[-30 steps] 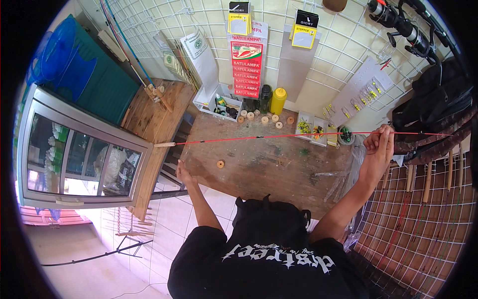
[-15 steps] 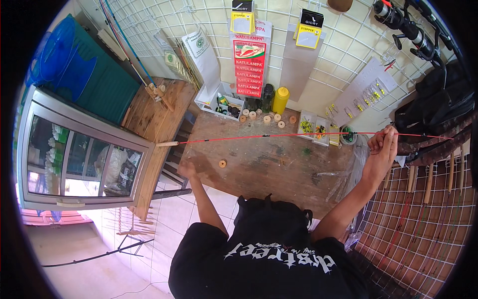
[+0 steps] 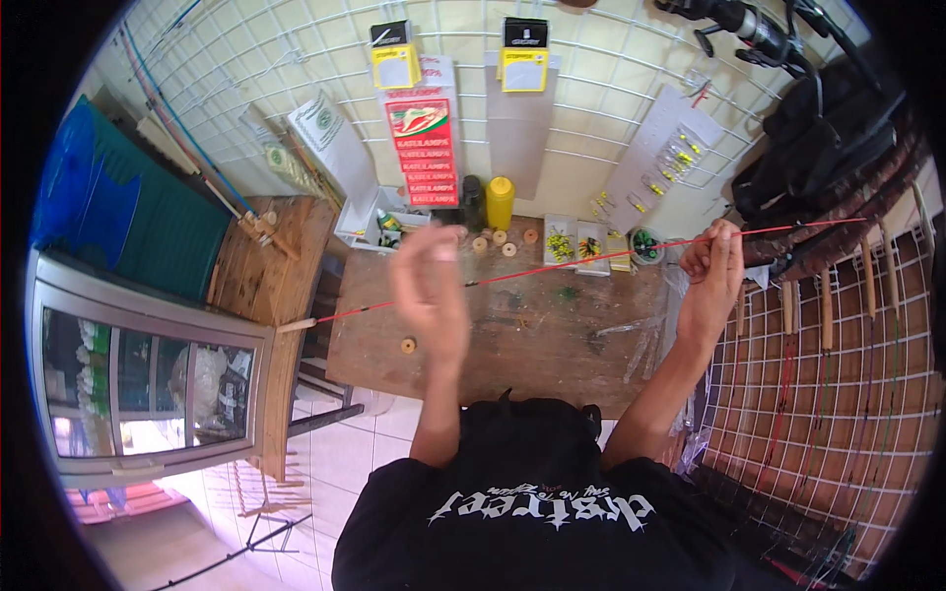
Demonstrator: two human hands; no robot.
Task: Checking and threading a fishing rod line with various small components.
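Note:
A thin red fishing rod [image 3: 566, 265] stretches across the bench, its pale handle [image 3: 297, 324] at the left end over the cabinet side. My right hand [image 3: 717, 253] pinches the rod toward its thin right end, fingers closed. Motion blurs my left hand [image 3: 431, 300], raised over the left half of the rod with its fingers extended upward. It covers a short stretch of the rod, and no object shows in its grasp. A small cork ring [image 3: 409, 346] lies on the wooden bench [image 3: 532, 345] below the rod.
More cork rings [image 3: 500, 237] sit at the back beside a yellow squeeze bottle [image 3: 501, 204]. White trays [image 3: 575, 244] hold small tackle pieces. A glass-fronted cabinet [image 3: 148, 360] stands on the left. Reels [image 3: 744, 30] and a black bag [image 3: 823, 163] hang right, above a wire rack [image 3: 818, 424] of rods.
My left hand has risen from the bench's left edge toward the middle, over the rod. The rod now slants more, its handle end lower in view. My right hand keeps its pinch. The view has shifted.

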